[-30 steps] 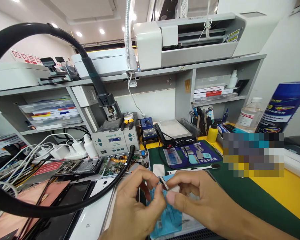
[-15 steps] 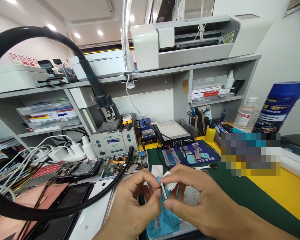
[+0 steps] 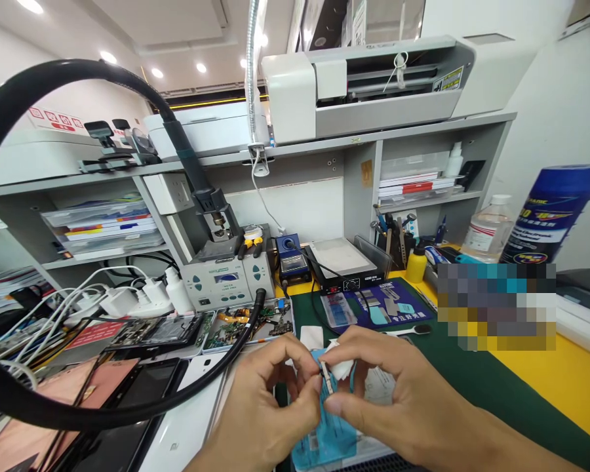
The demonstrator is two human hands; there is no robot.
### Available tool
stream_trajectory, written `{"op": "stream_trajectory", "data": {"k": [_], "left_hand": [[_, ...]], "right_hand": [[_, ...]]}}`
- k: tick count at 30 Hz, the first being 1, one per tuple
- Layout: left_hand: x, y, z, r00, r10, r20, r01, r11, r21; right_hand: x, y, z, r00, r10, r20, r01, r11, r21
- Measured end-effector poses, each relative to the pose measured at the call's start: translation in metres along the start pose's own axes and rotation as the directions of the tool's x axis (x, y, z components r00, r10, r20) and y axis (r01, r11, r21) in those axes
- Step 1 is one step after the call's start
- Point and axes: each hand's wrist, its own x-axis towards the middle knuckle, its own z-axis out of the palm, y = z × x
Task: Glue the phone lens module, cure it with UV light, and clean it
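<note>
Between my hands is a small, narrow, pale strip-shaped part (image 3: 327,377) with a dark end; its exact kind is too small to make out. My left hand (image 3: 275,400) pinches its left side between thumb and forefinger. My right hand (image 3: 383,393) grips its two ends between forefinger and thumb. Beneath them lies a light-blue sheet (image 3: 332,436) with printed marks, partly hidden by the fingers. A crumpled white tissue (image 3: 345,369) shows behind the right fingers, and a white square pad (image 3: 311,337) lies just beyond my hands.
A black hose (image 3: 128,419) loops across the left side over phone shells. Behind stands a hot-air station (image 3: 226,288) beside a tray of circuit boards (image 3: 280,321). A hot plate (image 3: 344,262), a brush (image 3: 417,330) and a blue spray can (image 3: 550,216) are farther right.
The view has shifted slightly, so everything sits a little lower and to the right. Both hands keep the same pinching grip on the strip-shaped part.
</note>
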Motion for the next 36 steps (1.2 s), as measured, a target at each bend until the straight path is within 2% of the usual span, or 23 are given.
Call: {"op": "stream_trajectory", "data": {"k": [3,7,13,17,21,25,28,36], "left_hand": [[-0.001,0.002,0.000,0.998,0.067,-0.017,-0.066,0.995,0.071],[-0.001,0.002,-0.001,0.974,0.226,-0.015,-0.217,0.950,0.224],[-0.002,0.001,-0.003,0.926,0.374,0.043,-0.366,0.867,0.337],[-0.003,0.002,-0.004,0.896,0.437,0.075,-0.429,0.811,0.398],[-0.003,0.002,-0.004,0.878,0.471,0.082,-0.455,0.771,0.447],[-0.003,0.001,-0.004,0.877,0.475,0.076,-0.452,0.760,0.466],[-0.003,0.002,-0.003,0.856,0.510,0.080,-0.480,0.729,0.488],[-0.004,0.002,-0.004,0.854,0.508,0.113,-0.494,0.725,0.479]], "right_hand": [[0.000,-0.001,-0.001,0.999,0.037,0.020,-0.038,0.998,0.049],[0.003,-0.005,-0.005,0.987,0.129,0.099,-0.143,0.978,0.151],[0.007,-0.003,-0.007,0.940,0.255,0.227,-0.320,0.890,0.325],[0.007,0.006,-0.006,0.918,0.286,0.275,-0.380,0.835,0.399],[0.008,0.008,-0.005,0.908,0.275,0.316,-0.401,0.789,0.465],[0.012,0.007,-0.008,0.876,0.281,0.393,-0.460,0.733,0.500],[0.014,0.006,-0.009,0.852,0.295,0.433,-0.503,0.693,0.517],[0.014,0.007,-0.007,0.830,0.332,0.448,-0.549,0.631,0.549]]}}
